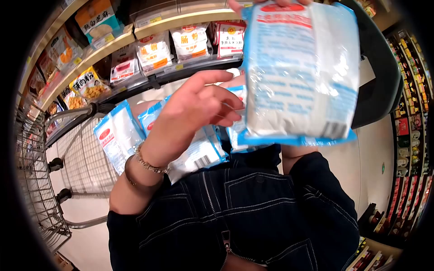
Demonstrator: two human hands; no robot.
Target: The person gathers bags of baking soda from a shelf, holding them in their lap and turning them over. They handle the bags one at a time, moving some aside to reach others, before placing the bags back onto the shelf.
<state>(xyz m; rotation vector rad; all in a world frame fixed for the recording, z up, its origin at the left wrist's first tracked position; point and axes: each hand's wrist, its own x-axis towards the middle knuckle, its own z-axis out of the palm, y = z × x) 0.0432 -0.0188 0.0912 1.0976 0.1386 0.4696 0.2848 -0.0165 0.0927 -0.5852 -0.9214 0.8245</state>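
Note:
A white and blue plastic packet [298, 72] with blue printed text and a barcode is held up on the right. Fingertips of my right hand [285, 2] grip its top edge; the rest of that hand is hidden behind it or out of frame. My left hand [194, 104], with a bracelet at the wrist, hovers left of the packet, fingers loosely bent and apart, nothing visible in them. Beneath it, several similar packets lie around my lap: one tilted packet [115, 135] at the left, another packet [203, 151] with a barcode under my forearm, and one packet [237, 115] partly covered.
Store shelves [181, 20] with bagged flour-like goods stand in front. A wire shopping cart [40, 180] is at the left. A dark curved object [384, 67] stands behind the raised packet. More stocked shelves [411, 135] line the far right.

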